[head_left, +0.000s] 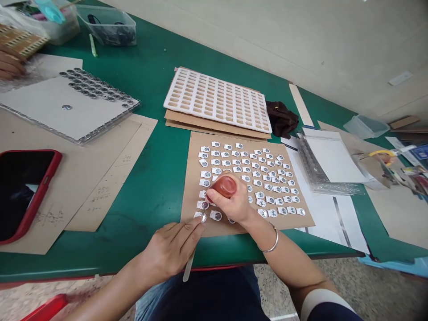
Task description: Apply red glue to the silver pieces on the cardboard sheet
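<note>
Farthest left of my cardboard sheet [192, 178] is another person's hand [10, 64]. Nearer me on that side, a phone [20, 196] in a red case lies on brown paper [113, 165]; beyond it, a white board [43, 107] carries dark round pieces [93, 84]. At the sheet's near left corner, my left hand [174, 247] is clamped on a slim tool [188, 269], its thin end reaching up over the white tabs [216, 216] with round discs, which lie in rows across the sheet. Just beside it, over the sheet's left part, I have my right hand [234, 203] wrapped round a rounded reddish-brown object [224, 186]; I can't tell whether that touches a tab. My hands are close but apart. Behind the sheet sits a white slotted tray [217, 117]; right of that, a dark cloth [282, 119]. Right of the sheet lie white papers [329, 223].
</note>
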Action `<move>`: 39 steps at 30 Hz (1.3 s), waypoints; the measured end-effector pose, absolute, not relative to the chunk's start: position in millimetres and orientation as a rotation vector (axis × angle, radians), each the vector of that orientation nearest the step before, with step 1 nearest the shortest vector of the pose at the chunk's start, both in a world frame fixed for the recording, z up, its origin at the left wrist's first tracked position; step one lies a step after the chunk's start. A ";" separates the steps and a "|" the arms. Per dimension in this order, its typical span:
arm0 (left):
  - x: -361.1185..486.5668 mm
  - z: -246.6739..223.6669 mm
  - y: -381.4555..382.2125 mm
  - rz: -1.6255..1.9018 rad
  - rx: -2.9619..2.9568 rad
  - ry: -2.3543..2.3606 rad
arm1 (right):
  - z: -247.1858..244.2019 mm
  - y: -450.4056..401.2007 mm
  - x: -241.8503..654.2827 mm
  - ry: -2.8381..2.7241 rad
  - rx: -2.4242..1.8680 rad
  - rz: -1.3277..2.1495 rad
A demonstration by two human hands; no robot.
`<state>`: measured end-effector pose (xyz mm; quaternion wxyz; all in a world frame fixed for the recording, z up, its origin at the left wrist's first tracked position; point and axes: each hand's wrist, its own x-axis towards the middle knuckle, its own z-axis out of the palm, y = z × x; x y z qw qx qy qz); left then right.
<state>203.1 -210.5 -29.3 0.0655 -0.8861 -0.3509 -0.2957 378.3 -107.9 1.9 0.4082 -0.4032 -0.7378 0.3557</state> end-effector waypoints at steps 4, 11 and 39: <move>203.2 -28.6 -210.4 -0.895 -2.666 -1.051 | 2.5 -107.1 380.0 -1.858 -1.035 0.885; 202.8 -30.6 -211.9 -0.884 -2.659 -1.065 | 3.6 -106.4 381.5 -1.866 -1.045 0.884; 199.5 -21.4 -199.0 -1.054 -2.715 -1.240 | 17.0 -108.0 387.2 -1.932 -0.967 0.833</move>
